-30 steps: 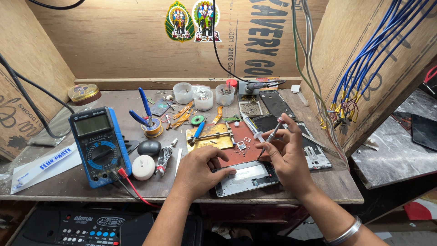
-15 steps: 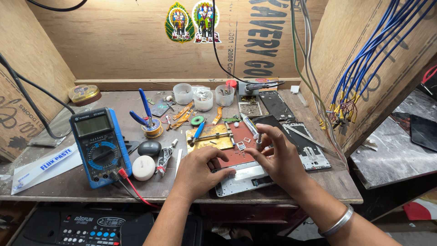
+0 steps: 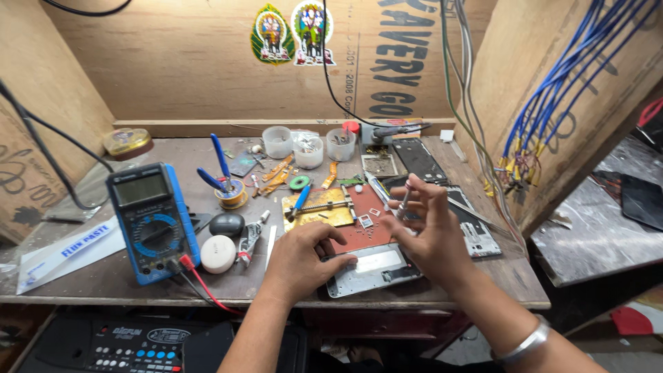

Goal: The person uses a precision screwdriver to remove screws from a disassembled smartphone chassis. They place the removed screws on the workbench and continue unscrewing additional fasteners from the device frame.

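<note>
Gripping a thin tool [image 3: 402,199] between pinched fingertips, the right hand [image 3: 429,235] hovers over a red mat [image 3: 359,235] at the bench's middle, while the left hand [image 3: 304,259], fingers loosely curled, presses on a silver phone frame [image 3: 376,268].

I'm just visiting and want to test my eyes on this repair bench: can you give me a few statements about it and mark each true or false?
1. The right hand holds a thin tool upright. True.
2. The left hand is lifted high off the bench. False: it rests low by the silver phone frame.
3. A blue multimeter lies left of the hands. True.
4. The multimeter's leads are green. False: a red lead and a black one are plugged in.
5. A bangle circles the right wrist. True.
</note>
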